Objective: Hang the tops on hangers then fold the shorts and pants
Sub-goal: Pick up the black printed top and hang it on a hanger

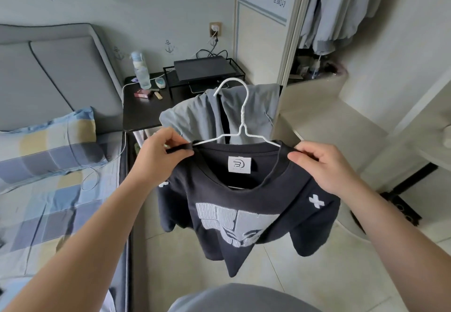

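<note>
**Head view: a black T-shirt held on a white wire hanger**

The left hand (158, 155) is shown with thumb and curled fingers pinched on the left edge of the collar of the black T-shirt (244, 214) of soft knit fabric, just where the hanger's arm enters the neck. The right hand (319, 165) is closed in a like pinch on the right side of the collar. The shirt is held in the air between the two hands, above the pale tiled floor (185, 263), its front printed with a large white graphic and a white cross on each sleeve. The thin white wire hanger (241, 116) is seated inside the neck opening, and its hook is seen upright above the collar.

Behind the shirt, a grey fabric garment (195, 116) is draped over the edge of the black bedside table (141, 114). On that table a clear plastic bottle (141, 72) is stood, and a flat black device (202, 67) is carried on a black wire rack (170, 72). Pale garments (341, 6) are hung in the open wardrobe at upper right. A bed with checked blue and beige sheets (48, 214) is seen at left.
</note>
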Demonstrator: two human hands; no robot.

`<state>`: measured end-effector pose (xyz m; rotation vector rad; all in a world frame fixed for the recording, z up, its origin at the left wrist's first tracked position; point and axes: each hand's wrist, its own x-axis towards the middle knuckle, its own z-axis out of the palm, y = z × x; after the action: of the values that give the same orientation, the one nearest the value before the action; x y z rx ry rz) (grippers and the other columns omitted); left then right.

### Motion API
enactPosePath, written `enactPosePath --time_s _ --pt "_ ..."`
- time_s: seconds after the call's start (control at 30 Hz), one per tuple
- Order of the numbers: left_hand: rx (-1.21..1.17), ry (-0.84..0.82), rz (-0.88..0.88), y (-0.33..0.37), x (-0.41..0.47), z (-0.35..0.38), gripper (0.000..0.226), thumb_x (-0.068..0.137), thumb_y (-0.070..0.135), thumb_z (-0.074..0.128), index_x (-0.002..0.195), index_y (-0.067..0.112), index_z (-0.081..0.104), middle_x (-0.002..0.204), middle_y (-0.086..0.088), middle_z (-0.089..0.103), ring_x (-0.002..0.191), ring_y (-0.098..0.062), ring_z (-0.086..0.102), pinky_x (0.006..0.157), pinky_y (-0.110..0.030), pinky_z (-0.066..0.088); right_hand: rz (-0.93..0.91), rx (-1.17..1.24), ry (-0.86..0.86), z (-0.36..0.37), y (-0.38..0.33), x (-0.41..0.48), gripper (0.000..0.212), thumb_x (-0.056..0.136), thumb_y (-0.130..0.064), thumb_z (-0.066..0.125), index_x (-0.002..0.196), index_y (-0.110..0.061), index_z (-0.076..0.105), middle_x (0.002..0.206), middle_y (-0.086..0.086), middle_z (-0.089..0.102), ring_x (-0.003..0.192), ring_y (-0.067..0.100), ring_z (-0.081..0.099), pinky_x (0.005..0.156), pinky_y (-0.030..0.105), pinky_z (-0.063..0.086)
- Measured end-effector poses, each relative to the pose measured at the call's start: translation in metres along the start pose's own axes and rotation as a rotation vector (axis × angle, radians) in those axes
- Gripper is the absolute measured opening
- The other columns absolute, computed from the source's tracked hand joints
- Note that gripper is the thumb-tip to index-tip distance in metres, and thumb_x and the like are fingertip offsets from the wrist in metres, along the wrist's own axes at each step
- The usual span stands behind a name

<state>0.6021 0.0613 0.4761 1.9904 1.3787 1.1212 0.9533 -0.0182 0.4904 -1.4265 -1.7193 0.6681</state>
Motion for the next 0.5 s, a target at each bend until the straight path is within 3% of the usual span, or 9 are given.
enactPosePath --time_s 0.1,0.23,0.33,0.4,0.5 --pt "0.027 -0.042 0.023 -0.005 0.009 0.010 0.041 0.077 0.012 0.084 0.077 0.045 0.059 0.083 0.019 0.062 0.078 -0.003 0.056 0.073 -0.008 0.041 0.013 0.019 0.048 -0.016 0.003 -0.008 0.029 0.090 -0.032 0.064 0.064 -0.020 0.055 0.056 -0.008 0.035 0.057 0.005 0.034 0.054 0.021 0.028" --pt "0.077 -0.108 0.039 -0.009 0.020 0.028 0.036 0.081 0.011 0.080 0.080 0.041 0.061 0.087 0.017 0.062 0.082 -0.005 0.060 0.074 -0.014 0.045 0.049 -0.015 0.102 -0.043 0.012 -0.020 0.040 0.095 -0.015 0.066 0.060 -0.031 0.055 0.053 -0.014 0.035 0.053 0.002 0.034 0.052 0.013 0.028" --pt "0.093 -0.250 -0.026 -0.006 0.033 0.042 0.024 0.085 0.013 0.078 0.082 0.032 0.065 0.081 0.011 0.066 0.078 -0.009 0.062 0.077 -0.029 0.050 0.086 -0.069 0.156 -0.063 0.020 -0.033 0.029 0.095 -0.018 0.066 0.067 -0.022 0.060 0.056 -0.008 0.039 0.056 0.003 0.038 0.054 0.014 0.030" --pt "0.063 -0.386 -0.076 0.000 0.042 0.050 0.018 0.089 0.015 0.074 0.085 0.032 0.068 0.081 0.010 0.069 0.076 -0.010 0.062 0.077 -0.024 0.049 0.116 -0.107 0.182 -0.076 0.028 -0.045 0.024 0.095 -0.021 0.066 0.072 -0.015 0.061 0.059 0.004 0.043 0.057 0.005 0.039 0.055 0.015 0.031" --pt "-0.114 -0.566 -0.196 0.013 0.056 0.065 0.015 0.094 0.014 0.068 0.095 0.027 0.075 0.093 0.005 0.076 0.089 -0.009 0.066 0.087 -0.023 0.050 0.167 -0.127 0.233 -0.094 0.038 -0.063 0.019 0.095 -0.024 0.066 0.078 -0.016 0.066 0.067 0.011 0.054 0.061 0.015 0.049 0.061 0.024 0.037"
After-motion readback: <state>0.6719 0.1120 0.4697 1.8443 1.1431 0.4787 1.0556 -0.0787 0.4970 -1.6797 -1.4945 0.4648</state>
